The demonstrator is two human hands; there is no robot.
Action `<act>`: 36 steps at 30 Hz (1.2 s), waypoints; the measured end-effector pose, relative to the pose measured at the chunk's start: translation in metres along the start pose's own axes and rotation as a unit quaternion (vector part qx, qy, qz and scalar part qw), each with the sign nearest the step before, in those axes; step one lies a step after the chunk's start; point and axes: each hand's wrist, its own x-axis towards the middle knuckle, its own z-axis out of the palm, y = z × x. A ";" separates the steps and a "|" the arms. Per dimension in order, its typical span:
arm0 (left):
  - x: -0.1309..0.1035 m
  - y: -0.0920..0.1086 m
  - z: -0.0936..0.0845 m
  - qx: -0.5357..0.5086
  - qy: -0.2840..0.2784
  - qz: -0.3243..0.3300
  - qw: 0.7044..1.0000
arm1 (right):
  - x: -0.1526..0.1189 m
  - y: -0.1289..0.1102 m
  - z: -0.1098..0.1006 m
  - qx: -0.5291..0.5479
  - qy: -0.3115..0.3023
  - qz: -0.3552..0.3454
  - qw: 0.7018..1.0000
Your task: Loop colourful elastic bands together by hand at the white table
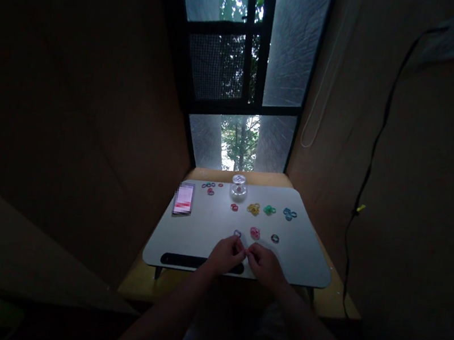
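Observation:
Over the near part of the white table (199, 234), my left hand (227, 253) and my right hand (264, 262) meet at the fingertips. Both are closed in a pinch, with something small and reddish between them that I cannot make out. Just beyond my fingers lie a pale purple ring (237, 233), a pink bunch of rings (255, 233) and a dark ring (275, 238). Farther back sit red rings (234, 207), yellow rings (253, 209), green rings (269, 210) and blue rings (289, 214).
A clear jar (238, 188) stands at the table's back edge. Mixed rings (210, 191) lie at the back left, near a phone (183, 199) with a lit screen. A black slot (182, 260) runs along the front edge. A cable (372, 158) hangs on the right wall.

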 end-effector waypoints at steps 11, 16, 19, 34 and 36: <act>-0.002 0.000 -0.001 -0.009 -0.013 0.011 1.000 | -0.001 -0.003 0.003 -0.037 0.006 0.012 0.999; -0.003 0.001 -0.001 -0.008 -0.009 0.013 1.000 | -0.002 -0.002 0.005 -0.042 0.014 0.008 0.999; -0.003 0.001 -0.001 -0.020 -0.014 0.008 1.000 | -0.002 0.000 0.006 -0.046 0.016 0.002 0.999; -0.005 0.003 -0.003 -0.067 -0.024 0.018 0.997 | -0.003 -0.004 0.004 -0.049 0.018 0.006 0.999; -0.005 0.004 -0.003 -0.066 -0.021 0.017 0.997 | -0.003 -0.003 0.004 -0.053 0.021 0.007 0.998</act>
